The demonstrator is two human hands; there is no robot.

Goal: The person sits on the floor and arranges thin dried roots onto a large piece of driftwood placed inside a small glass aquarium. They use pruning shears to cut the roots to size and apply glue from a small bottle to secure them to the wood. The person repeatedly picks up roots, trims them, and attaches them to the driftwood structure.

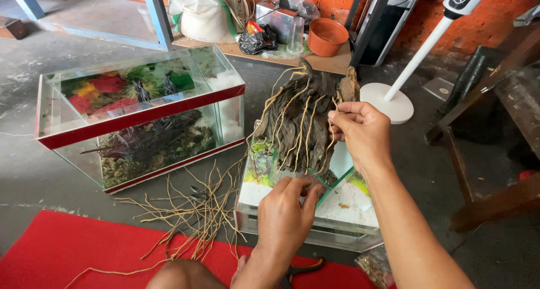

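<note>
We look down on a grey concrete floor (pixel 34 176), stained and dusty, with a red mat (pixel 84 249) laid across its near edge. A red brick wall (pixel 495 19) closes the far side, and a low wooden platform (pixel 315 61) in front of it carries a white sack (pixel 199 13), a metal box (pixel 277 20), a clear bottle (pixel 296 34) and an orange basket (pixel 328 37).

Our left hand (pixel 286 216) is closed on the lower end of a dark piece of driftwood (pixel 304 117), fingers curled over its base. Our right hand (pixel 360 132) is pinched together on one of the pale roots (pixel 304 128) running down the wood's right side. The driftwood stands nearly upright, held above a small glass tank (pixel 337 210) with a white bottom and green trim, which sits on the floor just past the mat.

To the left, well apart from our hands, stands a larger glass aquarium (pixel 140 117) with red trim, holding coloured plants and dark gravel. Loose pale twigs (pixel 197 210) lie scattered between the two tanks and spill onto the mat. A white fan stand (pixel 394 100) rises just beyond the right hand, and dark wooden furniture (pixel 489 154) crowds the right edge. The most open floor lies at the far left.
</note>
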